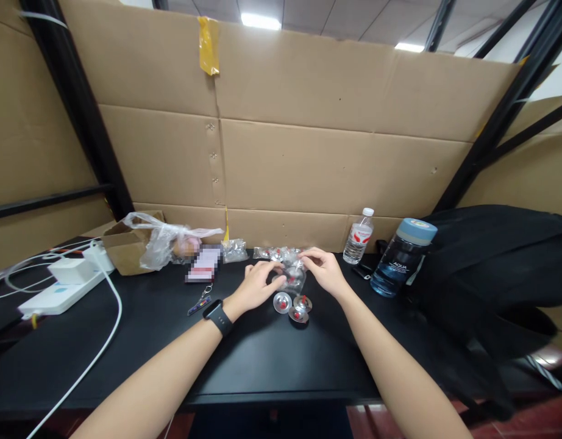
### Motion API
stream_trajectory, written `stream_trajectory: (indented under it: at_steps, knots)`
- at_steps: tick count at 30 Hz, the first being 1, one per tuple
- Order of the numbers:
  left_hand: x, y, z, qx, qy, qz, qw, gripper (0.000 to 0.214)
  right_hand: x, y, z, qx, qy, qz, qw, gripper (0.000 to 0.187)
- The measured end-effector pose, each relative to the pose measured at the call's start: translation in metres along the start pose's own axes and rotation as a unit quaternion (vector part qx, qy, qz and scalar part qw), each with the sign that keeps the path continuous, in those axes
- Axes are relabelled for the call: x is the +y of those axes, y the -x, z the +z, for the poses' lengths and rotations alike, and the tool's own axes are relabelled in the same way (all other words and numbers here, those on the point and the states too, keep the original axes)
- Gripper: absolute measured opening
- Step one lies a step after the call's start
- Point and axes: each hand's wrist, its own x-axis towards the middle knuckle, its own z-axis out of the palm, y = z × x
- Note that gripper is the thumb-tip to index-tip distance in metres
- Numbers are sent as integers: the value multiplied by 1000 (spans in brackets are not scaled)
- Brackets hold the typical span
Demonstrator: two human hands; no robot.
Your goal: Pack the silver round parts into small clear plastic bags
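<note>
Already, three metal discs point(282, 303) with red middles lie loose below centre. Just beyond, the right hand point(325, 272) pinches a clear bag point(296, 284), more red left inside; the left hand point(255, 285) touches it, finger grip unclear. Filled packets point(263, 253) lie behind.

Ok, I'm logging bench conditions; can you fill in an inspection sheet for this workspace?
Surface: black table, near edge in view.
Job's things: clear plastic bag at mid-table; three shiny round pieces with red centres lie just in front of it.
Clutter: small cardboard box, card and keychain at left; water bottle, blue-lidded bottle and black fabric bag at right; small clear packets along the back.
Left hand: at the plastic bag's left side, black watch on its wrist; grip cannot be told.
Right hand: fingers at the plastic bag's upper right; grip cannot be told.
Cables: white cable runs from the power strip down the left side.
Surroundings: cardboard panels behind, black metal posts on both sides, ceiling lights above.
</note>
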Motion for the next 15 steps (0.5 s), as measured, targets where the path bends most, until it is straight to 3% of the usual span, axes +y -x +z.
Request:
stream_trajectory:
  at_steps: [4,7,9,15]
  knots:
    - [-1,1,4,0,18,14,1000,44,-7,0,-1,43,-56,26,997,28]
    - [-2,1,1,63,-20,39,997,65,-1,-2,-2,106,-79,50,990,33]
    - [0,1,-3,97,-81,82,989,69,2,-2,-2,135,-101,62,984,37]
    - [4,-1,-6,79,-194,202,957,29,8,1,15,73,-130,100,984,40]
